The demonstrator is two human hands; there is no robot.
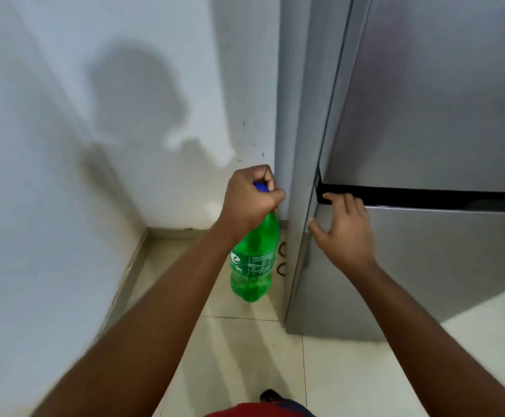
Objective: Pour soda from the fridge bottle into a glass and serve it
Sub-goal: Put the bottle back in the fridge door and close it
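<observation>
green soda bottle (pixel 252 266) with blue cap (pixel 260 186), hanging upright above floor, beside closed silver fridge (pixel 425 115).

bottle (pixel 252 266) neck & most of blue cap hidden by left hand (pixel 249 200), label blurred, fridge (pixel 425 115) cut off at right

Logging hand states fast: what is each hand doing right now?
Left hand: gripping the green soda bottle by its blue-capped neck.
Right hand: open, fingers spread on the lower fridge door, holding nothing.
</observation>
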